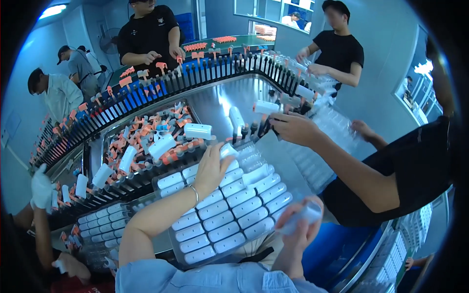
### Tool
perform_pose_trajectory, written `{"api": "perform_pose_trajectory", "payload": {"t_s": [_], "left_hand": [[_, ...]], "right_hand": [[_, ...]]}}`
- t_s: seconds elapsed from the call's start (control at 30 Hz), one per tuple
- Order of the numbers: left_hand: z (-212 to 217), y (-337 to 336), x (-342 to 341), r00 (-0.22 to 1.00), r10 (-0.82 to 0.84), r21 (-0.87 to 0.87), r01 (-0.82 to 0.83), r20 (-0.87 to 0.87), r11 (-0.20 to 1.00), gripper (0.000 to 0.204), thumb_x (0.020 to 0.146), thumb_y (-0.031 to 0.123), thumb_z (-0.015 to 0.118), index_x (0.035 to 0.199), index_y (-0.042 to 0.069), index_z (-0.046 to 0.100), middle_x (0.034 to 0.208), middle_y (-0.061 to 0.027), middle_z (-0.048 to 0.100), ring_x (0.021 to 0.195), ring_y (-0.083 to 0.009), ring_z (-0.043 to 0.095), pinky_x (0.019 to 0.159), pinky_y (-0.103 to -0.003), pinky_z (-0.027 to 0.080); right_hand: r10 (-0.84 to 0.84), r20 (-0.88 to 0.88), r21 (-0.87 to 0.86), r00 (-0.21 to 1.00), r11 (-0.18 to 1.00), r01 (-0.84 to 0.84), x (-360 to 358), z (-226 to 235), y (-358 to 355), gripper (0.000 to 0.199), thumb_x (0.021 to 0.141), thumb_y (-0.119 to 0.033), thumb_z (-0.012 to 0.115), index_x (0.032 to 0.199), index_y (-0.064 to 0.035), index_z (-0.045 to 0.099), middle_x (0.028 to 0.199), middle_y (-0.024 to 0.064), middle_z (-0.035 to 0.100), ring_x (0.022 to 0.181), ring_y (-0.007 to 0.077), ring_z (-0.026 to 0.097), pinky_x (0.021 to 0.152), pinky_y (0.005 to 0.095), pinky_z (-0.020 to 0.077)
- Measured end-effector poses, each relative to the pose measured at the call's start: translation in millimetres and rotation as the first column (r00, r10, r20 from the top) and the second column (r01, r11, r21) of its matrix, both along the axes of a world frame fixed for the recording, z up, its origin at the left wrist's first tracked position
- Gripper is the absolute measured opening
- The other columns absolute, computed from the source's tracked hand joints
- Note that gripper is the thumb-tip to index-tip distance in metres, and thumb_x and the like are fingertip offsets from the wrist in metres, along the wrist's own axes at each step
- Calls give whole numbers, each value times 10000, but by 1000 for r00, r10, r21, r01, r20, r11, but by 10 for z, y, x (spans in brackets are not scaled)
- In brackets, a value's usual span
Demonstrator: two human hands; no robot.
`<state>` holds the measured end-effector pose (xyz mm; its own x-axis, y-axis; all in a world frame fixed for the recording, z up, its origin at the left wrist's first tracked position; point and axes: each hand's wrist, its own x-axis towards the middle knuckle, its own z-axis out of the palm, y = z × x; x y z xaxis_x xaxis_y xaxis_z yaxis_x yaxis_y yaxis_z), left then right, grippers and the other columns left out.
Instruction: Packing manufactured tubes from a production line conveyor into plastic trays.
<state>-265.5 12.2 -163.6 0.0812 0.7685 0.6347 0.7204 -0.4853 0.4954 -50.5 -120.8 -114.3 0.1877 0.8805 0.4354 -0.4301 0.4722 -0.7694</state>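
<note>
My left hand (pixel 209 168) reaches over a clear plastic tray (pixel 252 156), its fingers around one end of a glossy white plastic cover (pixel 228 150) at the tray's far edge. Rows of similar rounded white covers fill most of the tray. One white cover (pixel 257 176) sits tilted on top of its neighbours. Right of the tray, my right hand (pixel 304 237) is raised with its fingers closed round another white cover (pixel 304 215), which is slightly blurred.
Ahead, a conveyor of black upright pegs (pixel 207 68) carries orange, grey and white parts. Inside its loop, a metal pan (pixel 103 151) holds a heap of orange and grey pieces. A co-worker's arm (pixel 337 151) reaches in from the right; a gloved hand (pixel 41 188) shows at left.
</note>
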Motion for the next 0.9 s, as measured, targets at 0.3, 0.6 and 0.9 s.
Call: {"api": "perform_pose_trajectory", "payload": {"t_s": [0.3, 0.6, 0.9], "left_hand": [[-28, 135, -84, 992, -62, 91, 72, -109, 993, 325, 831, 233, 655, 1011, -15, 545, 901, -175, 556, 840, -334, 548, 747, -391, 444], [-39, 109, 43, 995, -76, -127, 84, 67, 988, 312, 828, 228, 682, 1008, 4, 560, 887, -135, 633, 783, -215, 612, 710, -313, 478], [-114, 0, -37, 990, -62, -163, 82, 124, 983, 374, 829, 265, 662, 1038, 21, 470, 852, -192, 586, 770, -320, 616, 677, -370, 479]], "right_hand": [[267, 183, -86, 946, 963, -256, 212, 193, 43, 483, 809, -152, 649, 1214, -28, 416, 956, 52, 540, 872, 101, 523, 759, 226, 403], [200, 201, -154, 959, 973, -171, 670, -460, -129, 443, 843, -125, 616, 1227, 5, 437, 950, 99, 577, 839, 151, 585, 741, 270, 460], [166, 374, -301, 913, 952, -50, 582, -499, 20, 460, 806, -157, 684, 1202, 0, 510, 950, 68, 597, 842, 116, 571, 742, 230, 452]]}}
